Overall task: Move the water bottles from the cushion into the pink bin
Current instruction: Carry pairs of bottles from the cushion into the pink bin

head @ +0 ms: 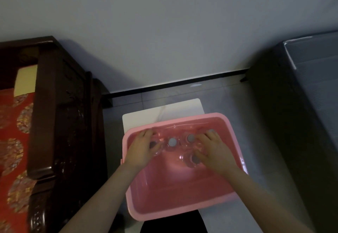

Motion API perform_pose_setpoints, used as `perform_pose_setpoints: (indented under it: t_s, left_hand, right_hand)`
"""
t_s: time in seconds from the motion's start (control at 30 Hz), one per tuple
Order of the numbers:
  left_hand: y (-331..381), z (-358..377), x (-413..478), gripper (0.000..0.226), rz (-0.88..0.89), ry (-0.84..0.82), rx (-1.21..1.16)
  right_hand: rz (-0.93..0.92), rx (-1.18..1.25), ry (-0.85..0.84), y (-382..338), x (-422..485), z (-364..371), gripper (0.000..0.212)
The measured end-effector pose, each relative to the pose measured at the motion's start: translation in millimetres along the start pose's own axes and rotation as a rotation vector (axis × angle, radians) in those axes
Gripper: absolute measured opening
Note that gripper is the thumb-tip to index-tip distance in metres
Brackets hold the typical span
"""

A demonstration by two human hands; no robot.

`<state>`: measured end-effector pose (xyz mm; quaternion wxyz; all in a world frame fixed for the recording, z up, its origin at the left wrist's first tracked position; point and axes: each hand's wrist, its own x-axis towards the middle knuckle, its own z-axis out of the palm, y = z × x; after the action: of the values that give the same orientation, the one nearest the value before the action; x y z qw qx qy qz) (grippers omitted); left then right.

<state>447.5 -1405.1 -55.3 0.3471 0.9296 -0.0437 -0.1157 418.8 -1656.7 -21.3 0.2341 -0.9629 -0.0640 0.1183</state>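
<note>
1. Both hands down inside pink bin [182, 212], among upright water bottles [172, 142] crowded against its far wall.
2. Left hand [144, 146]: fingers and thumb curled round leftmost bottle [152, 144].
3. Right hand [212, 148]: fingers spread over rightmost bottles; gripping or merely resting, cannot tell.
4. Near half of bin floor bare; dark wooden frame [60, 114] close on left, red cushion [11, 123] beyond it, grey floor [247, 123] open on right.

The left hand [141, 147] and right hand [214, 149] cover two bottles [153, 144] — grip unclear — the cushion [11, 141] is cropped.
</note>
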Motion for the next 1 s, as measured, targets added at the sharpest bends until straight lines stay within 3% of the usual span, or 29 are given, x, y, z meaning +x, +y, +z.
perform_pose_setpoints:
  t_s: [0.1, 0.17, 0.23, 0.37, 0.5, 0.7, 0.87, 1.0]
  left_hand:
    - [13.2, -28.6, 6.2, 0.027, 0.022, 0.055, -0.078]
    - [19.5, -48.5, 2.6, 0.023, -0.012, 0.122, -0.145]
    - [21.2, -69.1, -6.4, 0.024, -0.041, 0.205, -0.172]
    - [16.9, -120.9, -48.8, 0.026, -0.074, 0.342, -0.198]
    - [8.3, -182.6, -98.8, 0.027, -0.099, 0.480, -0.159]
    - [-37.2, -287.3, -252.6, 0.033, -0.206, 0.817, -0.034]
    - [-100.8, -342.4, -422.5, 0.048, -0.406, 0.955, 0.039]
    - [-156.3, -359.3, -557.1, 0.044, -0.521, 1.083, 0.006]
  right_hand:
    - [0.056, 0.143, 0.162, -5.0, 2.5, -30.6, 0.024]
    - [0.082, 0.151, 0.202, -12.3, 3.0, -49.4, 0.036]
    - [0.019, 0.083, 0.208, -25.3, 6.3, -63.8, 0.046]
    - [-0.111, 0.047, 0.192, -75.0, 13.3, -82.0, 0.034]
    - [-0.245, 0.078, 0.237, -142.8, 20.1, -88.2, 0.037]
    - [-0.549, 0.002, 0.216, -299.2, -1.1, -61.5, 0.043]
    - [-0.750, 0.018, 0.105, -431.7, -54.4, 0.3, 0.051]
    - [-0.812, 0.081, -0.025, -517.8, -118.3, 77.8, 0.053]
